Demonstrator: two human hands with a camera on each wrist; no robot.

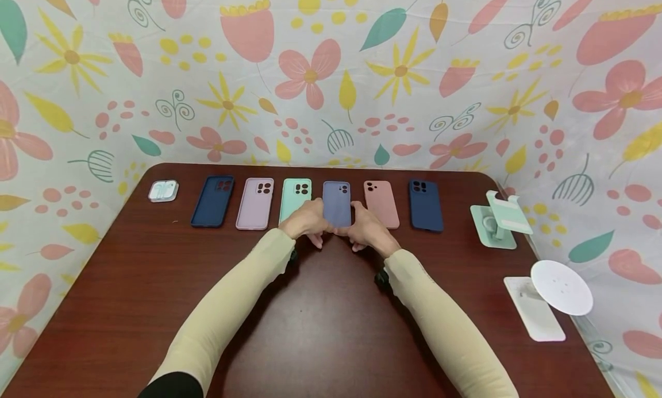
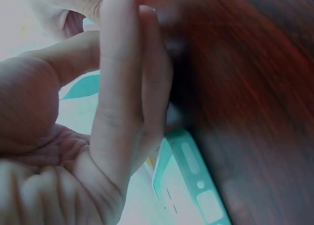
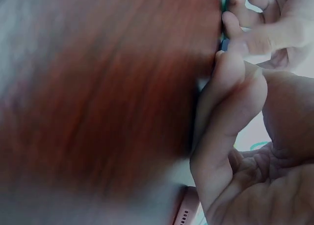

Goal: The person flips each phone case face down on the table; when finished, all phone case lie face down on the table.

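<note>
In the head view a periwinkle-blue phone case [image 1: 337, 204] lies back side up on the dark wooden table, its camera cutouts at the far end. My left hand [image 1: 307, 219] holds its left side and near corner. On the other side my right hand [image 1: 369, 225] holds the right edge, and the two thumbs come together at the near end. A mint phone case [image 1: 292, 196] sits partly behind the left hand; its end also shows below the fingers in the left wrist view. Close right of the right hand lies a pink phone case [image 1: 381, 203].
In the same row lie a lilac case [image 1: 254, 204], a navy case [image 1: 212, 201] and another navy case [image 1: 426, 205]. Boxed earphones [image 1: 163, 190] are at the far left. A mint phone stand [image 1: 497, 225] and a white stand [image 1: 538, 312] line the right edge. Patterned cloth hangs behind.
</note>
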